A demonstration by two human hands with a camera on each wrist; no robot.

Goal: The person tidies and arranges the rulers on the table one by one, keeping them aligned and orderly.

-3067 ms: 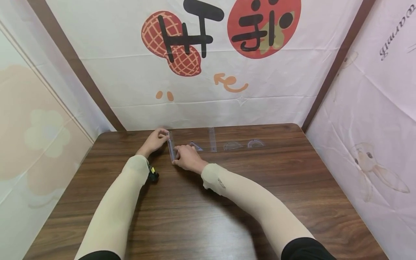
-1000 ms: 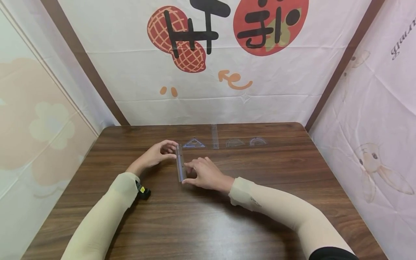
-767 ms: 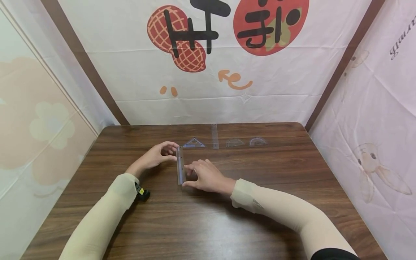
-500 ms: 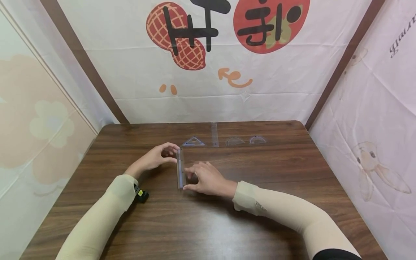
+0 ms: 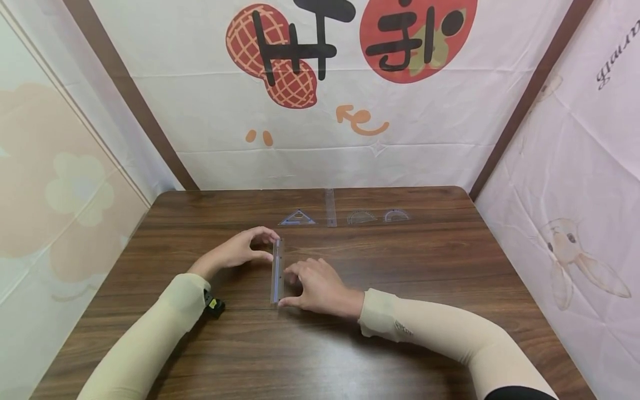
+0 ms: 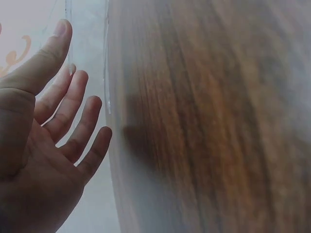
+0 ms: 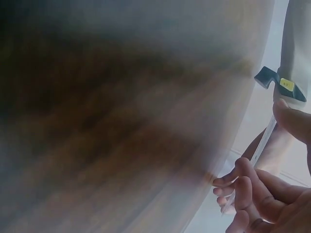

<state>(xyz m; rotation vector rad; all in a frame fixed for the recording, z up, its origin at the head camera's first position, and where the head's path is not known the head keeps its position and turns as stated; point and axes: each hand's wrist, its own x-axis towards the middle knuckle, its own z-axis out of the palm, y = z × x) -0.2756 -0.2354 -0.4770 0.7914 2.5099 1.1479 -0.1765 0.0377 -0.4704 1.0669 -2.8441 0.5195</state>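
Note:
In the head view a clear ruler (image 5: 278, 272) with a blue stripe is held lengthwise between both hands at the left middle of the table. My left hand (image 5: 243, 247) grips its far left side, index fingertip at the far end and thumb on the long edge. On the opposite side, my right hand (image 5: 316, 286) grips the near part, thumb close to the near end and other fingers bent. The right wrist view shows the ruler (image 7: 265, 138) edge-on as a thin strip, with left fingertips behind it. In the left wrist view the left thumb (image 6: 51, 51) meets its clear edge.
Along the back of the brown wooden table (image 5: 425, 266) lie a clear set square (image 5: 298, 222), a second clear ruler (image 5: 331, 208) and two protractors, a plain one (image 5: 361, 217) and a bluish one (image 5: 396, 215). Printed cloth (image 5: 320, 150) hangs behind and on both sides.
From the far left edge of the table, both hands have brought the ruler nearer and slightly right. The set square, earlier partly covered by the right hand, is now fully visible.

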